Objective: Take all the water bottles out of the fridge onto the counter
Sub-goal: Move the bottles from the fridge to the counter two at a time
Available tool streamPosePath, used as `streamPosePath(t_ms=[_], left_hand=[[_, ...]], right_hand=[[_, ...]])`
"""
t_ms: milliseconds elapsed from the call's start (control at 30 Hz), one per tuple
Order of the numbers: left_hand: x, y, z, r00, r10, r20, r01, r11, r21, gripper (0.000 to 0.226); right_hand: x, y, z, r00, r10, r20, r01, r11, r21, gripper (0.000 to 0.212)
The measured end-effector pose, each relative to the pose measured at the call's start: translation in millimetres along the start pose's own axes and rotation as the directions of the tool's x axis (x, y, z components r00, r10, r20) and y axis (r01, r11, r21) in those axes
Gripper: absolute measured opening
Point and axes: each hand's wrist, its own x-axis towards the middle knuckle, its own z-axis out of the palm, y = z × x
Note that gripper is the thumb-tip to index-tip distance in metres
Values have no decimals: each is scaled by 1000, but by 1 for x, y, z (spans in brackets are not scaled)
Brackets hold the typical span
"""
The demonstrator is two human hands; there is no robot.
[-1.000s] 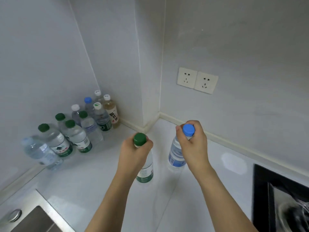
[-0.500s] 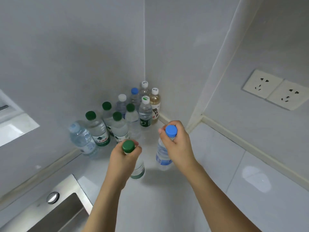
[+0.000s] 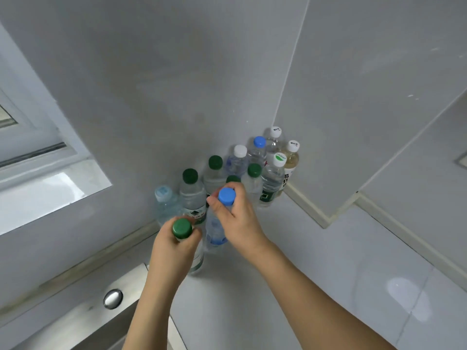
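Note:
My left hand grips the neck of a green-capped water bottle, held upright over the white counter. My right hand grips a blue-capped water bottle by its neck, right beside the first. Just behind them, several bottles with green, white and blue caps stand grouped in the counter's corner against the wall. Whether the two held bottles touch the counter is hidden by my hands. The fridge is out of view.
A steel sink with a round fitting lies at the lower left. A window sill is at the left. The counter stretches to the right along the tiled wall.
Both hands have carried their bottles left and toward the corner group. The view has swung left, so the wall sockets and the hob have left the frame.

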Motion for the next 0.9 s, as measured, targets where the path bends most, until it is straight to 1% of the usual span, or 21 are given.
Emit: streamPosePath(t_ms=[133,200,267,333,400,433,500,600,700,900], left_hand=[[4,-10,-7,1000,3,-17,-3,1000,11,17],[6,-13,-7,1000,1,4,-1,999,48,18],[7,-19,-6,999,-32,32,29,995,99,25],[7,-31,-9,995,-83,53,76,989,130,37],[6,-45,-9,988,-142,65,130,977,170,51],[5,-51,-8,984,-167,61,154,970,186,54],[2,-64,-3,981,-194,31,185,965,186,51],[-1,-85,7,977,-213,-29,215,962,170,40],[0,-99,15,971,-230,-64,237,962,137,38],[10,-107,27,975,-189,-116,197,979,61,38]], right_hand=[[7,8,21,998,14,54,-11,998,-69,21],[7,11,28,990,52,129,-33,989,-146,20],[9,11,29,983,78,165,-37,970,-240,24],[12,8,25,982,75,171,-11,937,-349,32],[14,3,19,979,39,200,57,890,-453,37],[14,1,17,974,31,223,86,864,-497,38],[13,-4,13,966,42,256,111,826,-552,42],[12,-6,11,958,70,278,99,828,-551,46],[11,-5,10,961,84,264,67,855,-514,44],[12,3,11,989,-23,144,94,852,-515,35]])
